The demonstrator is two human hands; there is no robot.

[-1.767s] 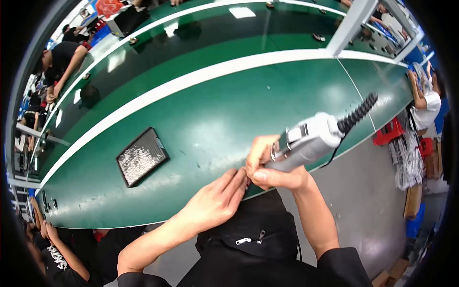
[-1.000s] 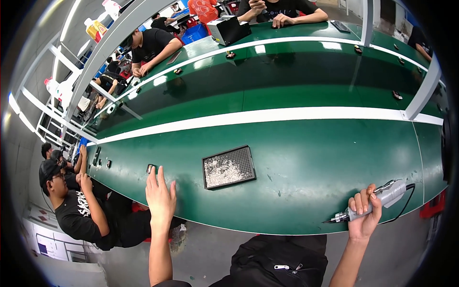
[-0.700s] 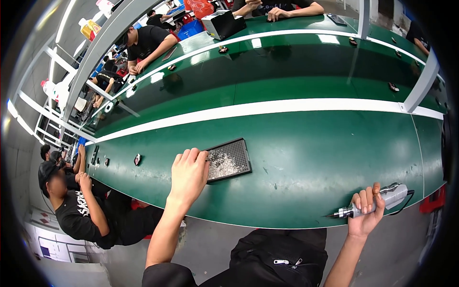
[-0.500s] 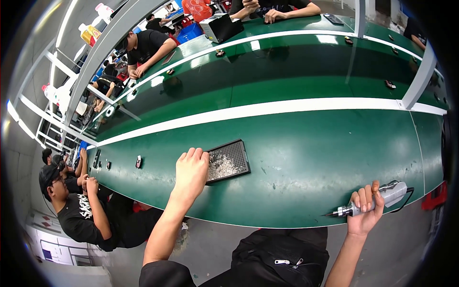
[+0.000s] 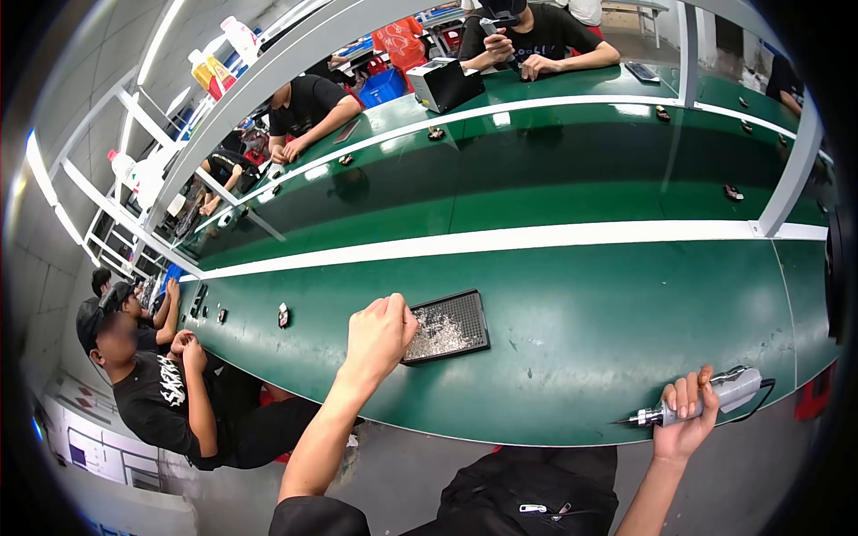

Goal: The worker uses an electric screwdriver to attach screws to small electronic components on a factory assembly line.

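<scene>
My left hand (image 5: 380,335) is at the left end of a black rectangular tray (image 5: 472,314), its fingers curled together and their tips out of sight. Whether a small part is pinched there cannot be made out. Many tiny silvery pieces, which look like screws (image 5: 442,333), are heaped in the tray over its gridded bottom. On the right, my right hand (image 5: 686,427) is wrapped round a grey electric screwdriver (image 5: 735,388). Its bit points left, close to the near edge of the green table (image 5: 554,384), and a black cord leaves its back end.
A small dark-and-red part (image 5: 284,315) lies left of the tray, with more small parts beyond it. A white rail (image 5: 500,239) separates my table from a dark green belt carrying several small parts. A grey post (image 5: 786,170) rises at right. Co-workers sit left and opposite.
The whole view has shifted, so the table and tray appear lower and further right. My left hand remains by the tray, its fingers more tightly curled. My right hand keeps its grip on the screwdriver.
</scene>
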